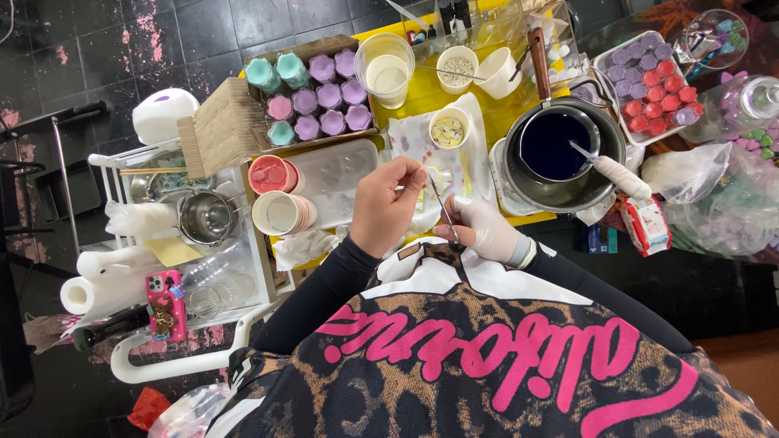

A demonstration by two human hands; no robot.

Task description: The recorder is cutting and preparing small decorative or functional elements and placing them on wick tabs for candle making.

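My bare left hand (388,207) is curled, its fingertips pinching a small pale piece (435,173) just above a white speckled cloth (418,146). My right hand (485,229), in a white glove, grips thin metal tweezers (441,204) whose tips point up toward that piece. A small white cup of mixed bits (449,130) stands just beyond my hands. To the right sits a metal pot of dark blue liquid (556,144) with a wooden handle and a spoon (617,172) resting in it.
On the yellow table (422,101) are a box of purple, pink and teal flower-shaped pieces (318,97), a clear cup of cream liquid (385,73), stacked pink cups (273,174) and a tray of purple and red pieces (653,77). A white cart (264,268) at left holds a pot, paper rolls and a phone.
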